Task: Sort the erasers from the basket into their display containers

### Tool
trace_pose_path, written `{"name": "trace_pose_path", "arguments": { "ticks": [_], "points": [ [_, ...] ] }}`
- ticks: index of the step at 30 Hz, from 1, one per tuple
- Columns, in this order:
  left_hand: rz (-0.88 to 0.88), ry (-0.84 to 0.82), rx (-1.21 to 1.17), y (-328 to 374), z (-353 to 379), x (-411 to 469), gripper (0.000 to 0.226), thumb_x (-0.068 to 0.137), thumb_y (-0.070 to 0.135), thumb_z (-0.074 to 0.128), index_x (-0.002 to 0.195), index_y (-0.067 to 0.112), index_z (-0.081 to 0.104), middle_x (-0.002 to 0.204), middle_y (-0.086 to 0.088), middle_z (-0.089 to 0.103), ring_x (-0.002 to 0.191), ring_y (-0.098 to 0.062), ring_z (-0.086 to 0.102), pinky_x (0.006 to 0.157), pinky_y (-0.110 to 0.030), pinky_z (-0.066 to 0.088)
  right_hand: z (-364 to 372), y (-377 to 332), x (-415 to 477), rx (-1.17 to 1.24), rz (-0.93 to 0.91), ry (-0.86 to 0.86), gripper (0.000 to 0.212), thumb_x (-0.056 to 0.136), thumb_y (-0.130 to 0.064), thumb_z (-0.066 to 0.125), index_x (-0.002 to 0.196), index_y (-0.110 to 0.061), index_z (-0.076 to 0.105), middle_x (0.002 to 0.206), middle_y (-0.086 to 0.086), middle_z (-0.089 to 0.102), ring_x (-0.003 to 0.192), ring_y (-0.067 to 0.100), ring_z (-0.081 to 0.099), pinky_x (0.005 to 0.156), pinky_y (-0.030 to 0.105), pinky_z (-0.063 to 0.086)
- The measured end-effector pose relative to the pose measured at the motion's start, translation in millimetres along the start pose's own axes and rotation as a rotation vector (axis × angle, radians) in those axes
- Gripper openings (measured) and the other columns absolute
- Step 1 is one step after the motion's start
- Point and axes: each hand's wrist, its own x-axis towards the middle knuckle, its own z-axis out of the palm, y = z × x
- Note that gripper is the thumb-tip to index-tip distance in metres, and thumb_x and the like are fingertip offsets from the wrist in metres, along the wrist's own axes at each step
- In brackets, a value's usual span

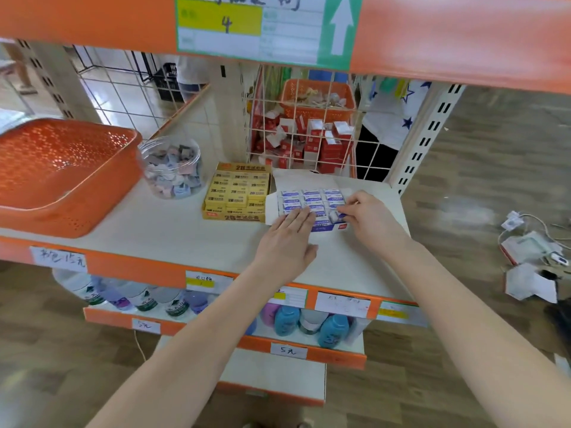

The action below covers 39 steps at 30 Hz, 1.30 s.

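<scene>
Centre of the frame: a pale shelf surface [173,233] edged in orange, seen from above. We see the left hand [287,242] laid flat on the near left corner of an open white-and-blue display box [323,227], its fingers straight and pressed together. The right hand [367,220] pinches one wrapped eraser [336,216] between thumb and fingertips at the near right corner of the same box. Rows of blue-and-white erasers [312,194] fill the rest of the box. Touching its left side stands a yellow display box [238,193] packed with yellow erasers, and left of that a clear round jar [171,166] of small mixed pieces. At the left edge of the frame an orange perforated basket [71,217] is tilted, its near edge on the shelf. Behind the boxes a white wire grid [296,134] backs the shelf, with red-and-white cartons beyond it. At the top, a label marked "4" [227,24] hangs on the orange shelf front above. Lower centre: bottles [333,329] on the shelf below. Right side: wood-pattern floor [479,180] with loose papers and a cable [531,251].
</scene>
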Motion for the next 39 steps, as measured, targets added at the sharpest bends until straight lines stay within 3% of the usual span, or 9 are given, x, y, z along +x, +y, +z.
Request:
{"name": "trace_pose_path", "arguments": {
  "ticks": [6, 12, 18, 21, 28, 31, 35, 39],
  "points": [
    [-0.001, -0.008, -0.019, -1, 0, 0, 0.064, 0.100, 0.040, 0.034, 0.152, 0.016, 0.005, 0.160, 0.000, 0.002, 0.147, -0.013, 0.000, 0.118, -0.029, -0.002, 1, -7, 5, 0.035, 0.109, 0.025, 0.005, 0.091, -0.013, 0.053, 0.092, -0.008, 0.055, 0.103, 0.010, 0.052, 0.093, 0.025, 0.052, 0.069, 0.027, 0.037],
    [0.001, -0.010, -0.020, 1, 0, -2, 0.065, 0.100, 0.038, 0.034, 0.152, 0.015, 0.002, 0.160, 0.000, -0.001, 0.147, -0.013, -0.003, 0.117, -0.029, -0.006, -8, -9, 9, -0.042, 0.036, -0.078, 0.026, 0.094, -0.019, 0.053, 0.114, -0.012, 0.067, 0.116, 0.012, 0.054, 0.107, 0.028, 0.054, 0.089, 0.029, 0.043],
    [0.020, -0.011, -0.052, -1, 2, -5, 0.067, 0.100, 0.038, 0.034, 0.152, 0.014, -0.002, 0.160, -0.001, -0.006, 0.146, -0.014, -0.009, 0.115, -0.028, -0.011, -3, -3, -6, 0.067, 0.020, 0.050, 0.027, 0.093, -0.006, 0.053, 0.115, -0.009, 0.067, 0.119, 0.011, 0.056, 0.109, 0.026, 0.054, 0.095, 0.019, 0.033],
    [-0.009, 0.051, -0.151, 0, 4, -7, 0.065, 0.100, 0.035, 0.036, 0.152, 0.013, 0.002, 0.160, -0.001, -0.004, 0.146, -0.013, -0.010, 0.114, -0.025, -0.013, 2, -1, -13, 0.069, -0.022, 0.085, 0.031, 0.091, -0.001, 0.050, 0.116, -0.009, 0.067, 0.120, 0.012, 0.060, 0.110, 0.028, 0.057, 0.099, 0.025, 0.036],
    [-0.186, 0.111, -0.267, -1, 6, -10, 0.066, 0.100, 0.035, 0.037, 0.152, 0.012, 0.004, 0.160, -0.005, -0.007, 0.146, -0.016, -0.013, 0.110, -0.022, -0.016, 14, 5, -26, 0.060, -0.110, 0.207, 0.038, 0.082, 0.006, 0.049, 0.114, -0.006, 0.068, 0.116, 0.008, 0.067, 0.119, 0.025, 0.055, 0.102, 0.030, 0.038],
    [-0.204, 0.086, -0.263, 0, 5, -9, 0.066, 0.100, 0.035, 0.037, 0.152, 0.011, 0.005, 0.160, -0.007, -0.008, 0.146, -0.017, -0.013, 0.110, -0.022, -0.015, 14, 10, -29, 0.090, -0.166, 0.231, 0.038, 0.078, 0.003, 0.045, 0.105, -0.003, 0.071, 0.108, 0.011, 0.070, 0.108, 0.028, 0.064, 0.101, 0.033, 0.038],
    [-0.200, 0.085, -0.258, 0, 4, -9, 0.064, 0.100, 0.035, 0.037, 0.152, 0.012, 0.006, 0.160, -0.006, -0.005, 0.146, -0.017, -0.011, 0.111, -0.023, -0.012, 13, 14, -27, 0.194, -0.112, 0.284, 0.022, 0.083, -0.001, 0.060, 0.099, -0.006, 0.074, 0.102, 0.010, 0.072, 0.096, 0.024, 0.068, 0.092, 0.012, 0.036],
    [-0.202, 0.083, -0.259, 0, 1, -10, 0.063, 0.100, 0.034, 0.036, 0.152, 0.012, 0.008, 0.160, -0.006, -0.004, 0.146, -0.016, -0.010, 0.111, -0.023, -0.011, 9, 11, -7, 0.237, -0.042, 0.243, 0.021, 0.086, -0.002, 0.064, 0.105, -0.004, 0.071, 0.101, 0.013, 0.070, 0.093, 0.027, 0.065, 0.086, 0.016, 0.038]
  ]
}}
